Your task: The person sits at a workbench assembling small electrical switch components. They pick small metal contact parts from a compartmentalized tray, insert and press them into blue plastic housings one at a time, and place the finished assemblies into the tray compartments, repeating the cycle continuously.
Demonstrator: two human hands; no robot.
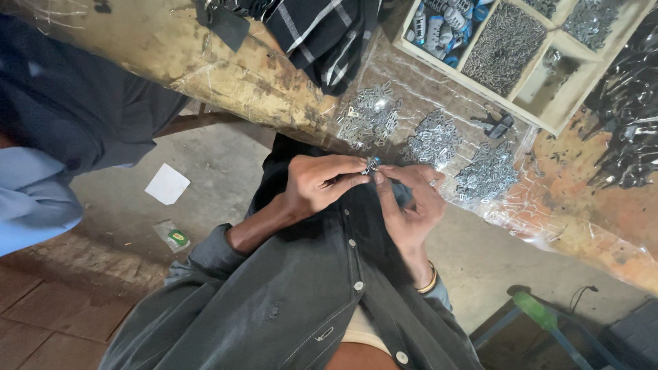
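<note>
Small metal part with a blue end (372, 164), pinched between both hands above the table edge.

The left hand (319, 183) and right hand (411, 199) each press thumb and fingertips together on it, close over the dark shirt (301, 301). Three heaps of like metal pieces (433, 140) lie just beyond on the plastic-covered table (226, 75); a wooden compartment tray (548, 103) farther off. Judged best: firm fingertip grip, piece held near the heaps.

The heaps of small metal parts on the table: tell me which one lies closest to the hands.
The middle heap. It lies just beyond the fingertips of the right hand, while the left heap and right heap lie farther off to each side.
</note>
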